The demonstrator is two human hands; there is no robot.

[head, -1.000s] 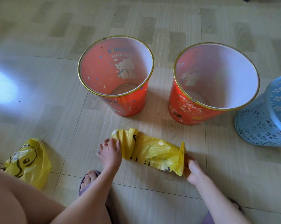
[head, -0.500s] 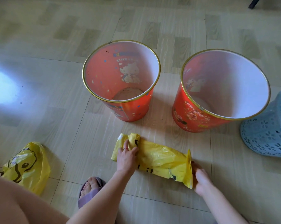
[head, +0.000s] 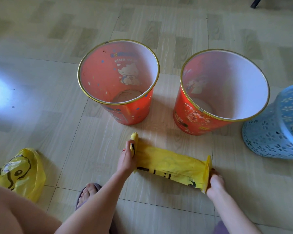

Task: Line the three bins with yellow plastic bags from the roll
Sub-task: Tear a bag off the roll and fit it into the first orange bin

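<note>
Two red bins with gold rims stand upright on the floor, one in the middle (head: 134, 114) and one to its right (head: 193, 119). A blue perforated bin (head: 267, 141) stands at the right edge, partly cut off. In front of them a yellow bag (head: 171, 164) is stretched flat on the floor between my hands. My left hand (head: 127, 157) grips the roll (head: 134, 137) at the bag's left end. My right hand (head: 215, 181) pinches the bag's free right end.
A crumpled yellow bag with a black cartoon print (head: 22, 173) lies on the floor at the left. My knee fills the lower left corner and my foot in a purple sandal (head: 86, 195) rests near the left arm. The floor is pale tile.
The bag has been pulled out longer and flatter between my hands. My left hand moved onto the roll and gripped it; my right hand drew the free end to the right.
</note>
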